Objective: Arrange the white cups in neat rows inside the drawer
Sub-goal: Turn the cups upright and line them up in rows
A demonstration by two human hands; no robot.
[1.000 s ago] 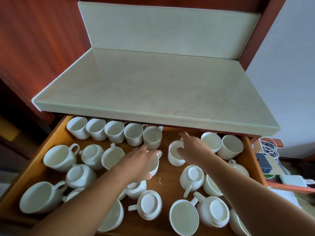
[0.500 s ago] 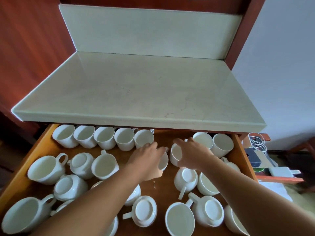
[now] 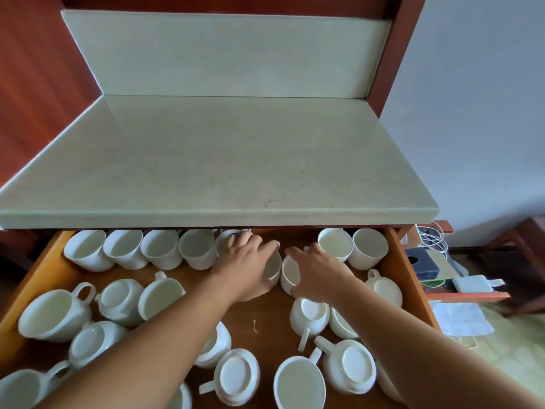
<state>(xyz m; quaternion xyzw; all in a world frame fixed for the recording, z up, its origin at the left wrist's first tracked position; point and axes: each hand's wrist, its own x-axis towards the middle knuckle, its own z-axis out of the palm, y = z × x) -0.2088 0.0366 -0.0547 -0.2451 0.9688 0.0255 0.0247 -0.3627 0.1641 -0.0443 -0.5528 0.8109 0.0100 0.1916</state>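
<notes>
While bare drawer floor (image 3: 259,317) lies nearby, left hand (image 3: 244,264) and right hand (image 3: 318,273) each clasp a cup.

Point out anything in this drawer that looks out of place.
A small pale scrap, maybe string, lies on the bare drawer floor among the cups. Several front cups, such as one, sit upside down, unlike the back row.

Soft, even daylight, fairly bright; no hard glare. Pale countertop (image 3: 206,160) shows a faint sheen. Its overhang shades the far drawer (image 3: 408,278) edge. Wide-angle bowing at left and right edges. Slight softness overall; near cups (image 3: 53,314) and forearms smeared at the bottom corners.
</notes>
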